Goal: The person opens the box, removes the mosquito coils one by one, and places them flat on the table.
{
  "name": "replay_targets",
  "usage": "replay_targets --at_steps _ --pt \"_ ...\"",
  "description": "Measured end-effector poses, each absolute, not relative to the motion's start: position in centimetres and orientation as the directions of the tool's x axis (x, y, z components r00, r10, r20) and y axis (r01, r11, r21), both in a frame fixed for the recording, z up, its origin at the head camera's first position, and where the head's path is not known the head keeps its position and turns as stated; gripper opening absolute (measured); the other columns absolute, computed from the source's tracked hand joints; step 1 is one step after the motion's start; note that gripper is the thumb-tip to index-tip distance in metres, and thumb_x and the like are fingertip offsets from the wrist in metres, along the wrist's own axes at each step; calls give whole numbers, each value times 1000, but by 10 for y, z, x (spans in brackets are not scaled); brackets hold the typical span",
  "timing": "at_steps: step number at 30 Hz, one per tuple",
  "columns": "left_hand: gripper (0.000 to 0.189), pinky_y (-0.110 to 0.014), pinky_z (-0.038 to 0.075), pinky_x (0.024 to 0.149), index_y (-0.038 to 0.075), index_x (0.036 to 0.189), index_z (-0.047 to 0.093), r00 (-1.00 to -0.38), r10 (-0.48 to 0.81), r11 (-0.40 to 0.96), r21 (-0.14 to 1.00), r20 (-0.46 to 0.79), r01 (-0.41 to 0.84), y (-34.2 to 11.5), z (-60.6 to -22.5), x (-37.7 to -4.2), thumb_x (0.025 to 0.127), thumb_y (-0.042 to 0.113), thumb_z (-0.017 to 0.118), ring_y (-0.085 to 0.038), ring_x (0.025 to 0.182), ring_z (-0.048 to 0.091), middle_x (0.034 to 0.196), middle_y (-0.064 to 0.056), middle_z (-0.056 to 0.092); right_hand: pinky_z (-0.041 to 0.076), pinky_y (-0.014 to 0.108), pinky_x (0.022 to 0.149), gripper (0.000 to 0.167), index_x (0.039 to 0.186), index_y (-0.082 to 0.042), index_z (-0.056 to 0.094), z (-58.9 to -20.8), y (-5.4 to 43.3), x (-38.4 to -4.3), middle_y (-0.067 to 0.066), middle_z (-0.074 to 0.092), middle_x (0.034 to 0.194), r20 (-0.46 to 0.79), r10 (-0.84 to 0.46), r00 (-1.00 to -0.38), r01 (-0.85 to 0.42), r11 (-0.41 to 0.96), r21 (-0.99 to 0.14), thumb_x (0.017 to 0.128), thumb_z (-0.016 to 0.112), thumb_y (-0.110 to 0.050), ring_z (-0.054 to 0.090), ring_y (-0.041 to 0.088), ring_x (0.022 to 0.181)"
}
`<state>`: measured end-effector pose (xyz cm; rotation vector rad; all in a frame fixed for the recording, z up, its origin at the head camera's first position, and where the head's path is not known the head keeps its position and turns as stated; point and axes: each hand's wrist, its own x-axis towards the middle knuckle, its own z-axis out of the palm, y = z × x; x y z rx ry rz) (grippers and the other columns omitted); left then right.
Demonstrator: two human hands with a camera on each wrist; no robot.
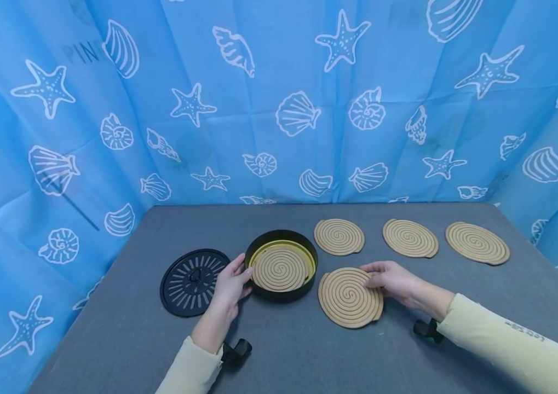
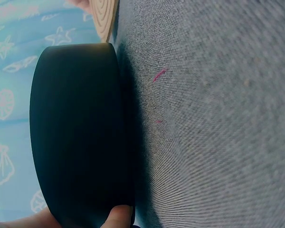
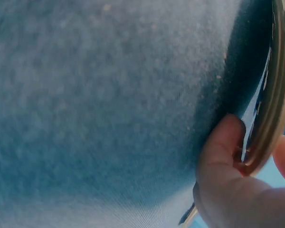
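Observation:
Tan spiral mosquito coils are on the grey table. A round black tin (image 1: 282, 296) with a yellow inside stands near the middle, and one mosquito coil (image 1: 280, 268) lies flat in it. My left hand (image 1: 231, 284) grips the tin's left side; the left wrist view shows a fingertip (image 2: 118, 216) low on its black wall. To the right of the tin, my right hand (image 1: 394, 282) pinches another mosquito coil (image 1: 349, 298) by its right edge. In the right wrist view that coil's edge (image 3: 275, 85) is tilted between thumb and fingers, with a shadow on the cloth beneath.
A black slotted lid (image 1: 180, 295) with a small centre knob lies left of the tin, beside my left forearm. Three more coils form a row behind: one coil (image 1: 339, 237), a second coil (image 1: 410, 238), a third coil (image 1: 477, 243). A blue shell-print curtain (image 1: 279, 82) hangs at the table's back edge.

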<state>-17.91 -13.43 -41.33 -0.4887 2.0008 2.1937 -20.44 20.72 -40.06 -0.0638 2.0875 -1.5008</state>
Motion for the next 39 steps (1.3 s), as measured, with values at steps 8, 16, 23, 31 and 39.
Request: replay_targets --at_steps 8,16,23,31,39 --pt "50 -54 40 103 10 151 33 -938 -113 -119 942 -327 -314 -134 -412 -179 103 9 46 -36 135 39 154 -17 32 50 48 92 48 136 22 33 -396 210 -202 33 51 129 -371 -342 -863 224 400 -889 94 48 4 58 28 111" --pt "50 -54 41 103 10 151 32 -935 -115 -122 939 -336 -322 -135 -412 -179 103 8 46 -36 135 39 154 -16 32 49 48 91 44 136 20 36 -395 213 -202 35 45 136 -356 -291 -888 201 449 -871 97 47 1 48 42 123" --pt "50 -54 41 103 10 151 33 -934 -120 -120 939 -337 -323 -135 -413 -179 103 8 46 -36 134 40 154 -17 32 48 51 92 44 137 19 36 -392 213 -202 34 46 136 -341 -277 -899 184 468 -864 99 48 0 50 42 121" --pt "50 -55 40 103 10 151 33 -934 -116 -127 938 -337 -323 -135 -413 -180 102 8 47 -36 135 39 154 -17 32 46 50 97 50 140 18 31 -381 201 -205 33 46 137 -259 -348 -901 143 326 -935 99 50 -5 53 37 121" --pt "51 -54 41 102 11 151 34 -931 -128 -125 937 -342 -327 -135 -413 -181 102 9 48 -35 135 40 154 -16 33 41 50 104 53 141 16 31 -365 170 -213 26 53 132 -207 -407 -890 158 152 -976 97 52 -3 61 23 112"
